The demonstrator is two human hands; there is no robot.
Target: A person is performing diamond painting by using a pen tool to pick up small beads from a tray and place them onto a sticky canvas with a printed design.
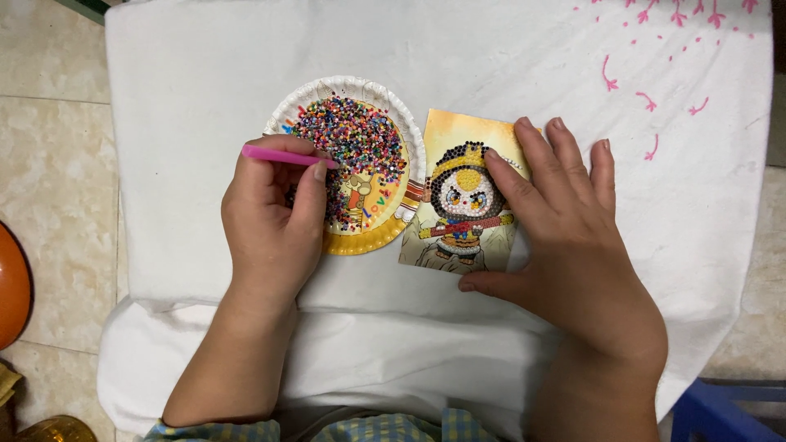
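One paper plate [348,88] holds a heap of coloured beads [352,139]; one bead picture card [463,196] lies just beside it on a white cloth [205,98]. The left hand [270,221] pinches one pink pen [286,155] over the plate. The right hand [573,237] lies flat, fingers spread, covering the card's right edge.

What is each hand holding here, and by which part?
The left hand holds a pink pen near its tip end, over the bead plate. The right hand grips nothing; it presses flat on the picture card.
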